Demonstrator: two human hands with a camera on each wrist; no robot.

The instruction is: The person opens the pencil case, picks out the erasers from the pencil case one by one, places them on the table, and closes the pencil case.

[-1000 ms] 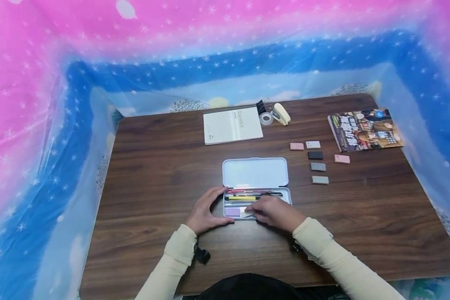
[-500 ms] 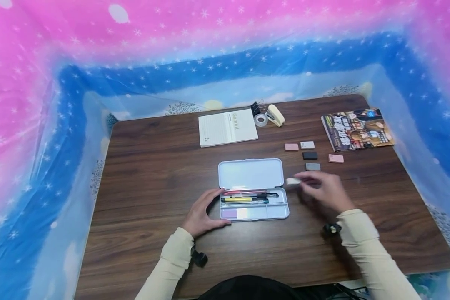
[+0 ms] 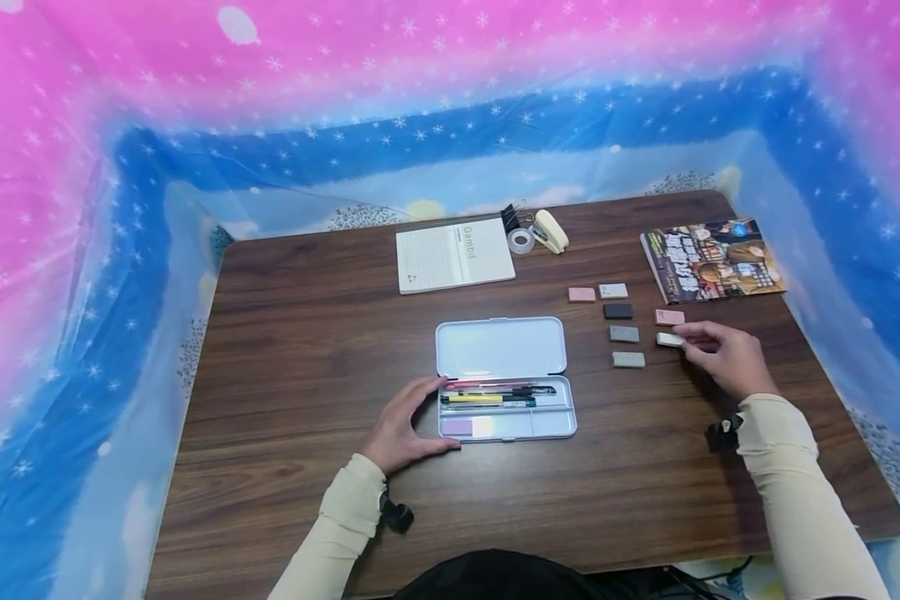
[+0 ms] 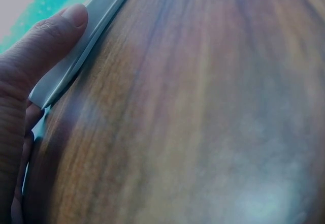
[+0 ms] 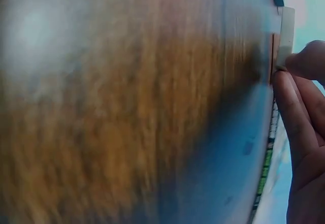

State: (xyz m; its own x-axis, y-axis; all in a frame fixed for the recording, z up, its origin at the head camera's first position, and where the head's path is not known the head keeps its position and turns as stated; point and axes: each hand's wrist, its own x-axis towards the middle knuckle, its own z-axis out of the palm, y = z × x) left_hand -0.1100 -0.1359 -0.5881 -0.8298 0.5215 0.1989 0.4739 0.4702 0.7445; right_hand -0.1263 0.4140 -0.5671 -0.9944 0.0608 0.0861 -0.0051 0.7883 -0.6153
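Observation:
An open white pencil case (image 3: 553, 423) lies near the middle of the table, its lid (image 3: 500, 346) folded back. My left hand (image 3: 399, 429) holds its left end, thumb along the front edge and fingers at the back corner. Inside are several pens (image 3: 487, 400) and, in the front compartment, a purple eraser (image 3: 456, 427) with a white one (image 3: 487, 427) beside it. My right hand (image 3: 733, 360) pinches a white eraser (image 3: 669, 340) by its right end, just in front of a pink eraser (image 3: 670, 317). The right wrist view shows the white eraser (image 5: 287, 28) between thumb and fingers.
Left of my right hand stand several erasers: grey (image 3: 628, 360), darker grey (image 3: 624, 334), black (image 3: 618, 312), white (image 3: 612, 291) and pink (image 3: 581, 295). A magazine (image 3: 712, 262) lies back right. At the back are a notebook (image 3: 453, 257), tape roll (image 3: 521, 242), binder clip (image 3: 509, 218) and stapler (image 3: 550, 232).
My right hand has lifted a white eraser out of the pencil case and carried it right, to just in front of the pink eraser. My left hand keeps its hold on the case.

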